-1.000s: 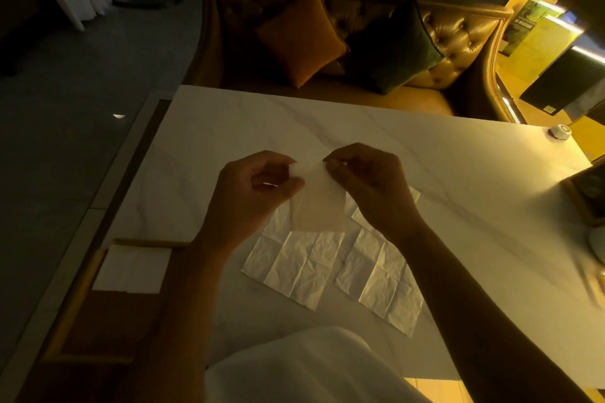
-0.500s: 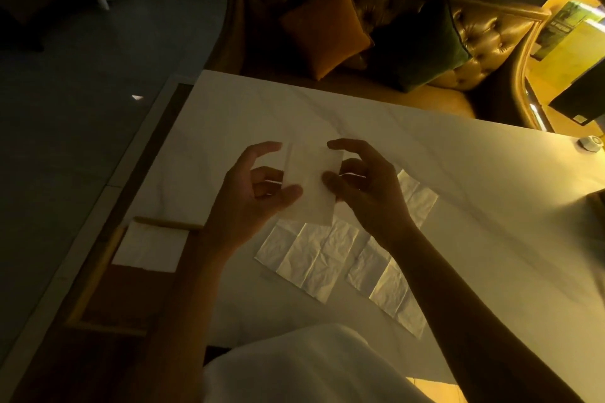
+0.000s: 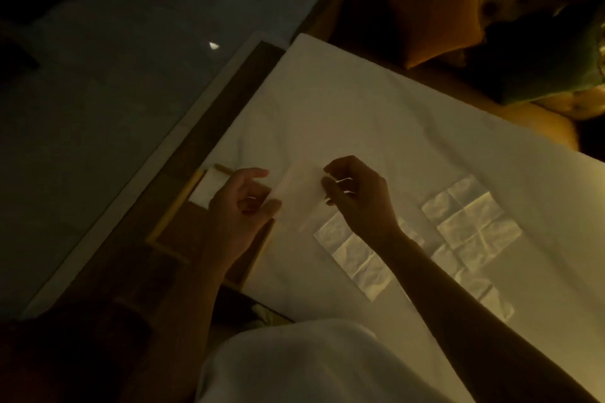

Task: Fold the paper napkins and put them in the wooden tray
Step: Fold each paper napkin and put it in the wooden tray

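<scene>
Pale paper, a folded napkin [image 3: 299, 195], is held in the air between two bare hands, just above the white marble surface [image 3: 360, 114] near its left edge. The left hand [image 3: 240, 206] appears to pinch the napkin's left side, thumb below and fingers [image 3: 258, 172] arched above. The right hand [image 3: 358, 196] curls its fingers round the right side. The light is dim and the picture blurred, so the exact grip is hard to make out.

The napkin's long axis runs roughly from the far edge of the surface toward the person. The wooden tray [image 3: 170, 217] lies immediately to its left, at the left edge of the surface, with one white napkin already inside [image 3: 209, 188] at its far end. The left hand hangs partly over the tray, so it is the nearer hand. The remaining move looks like a short carry to the left.

Two unfolded napkins [image 3: 355, 260], creased into squares, lie flat farther right, the second [image 3: 471, 222] beyond the right forearm.
</scene>
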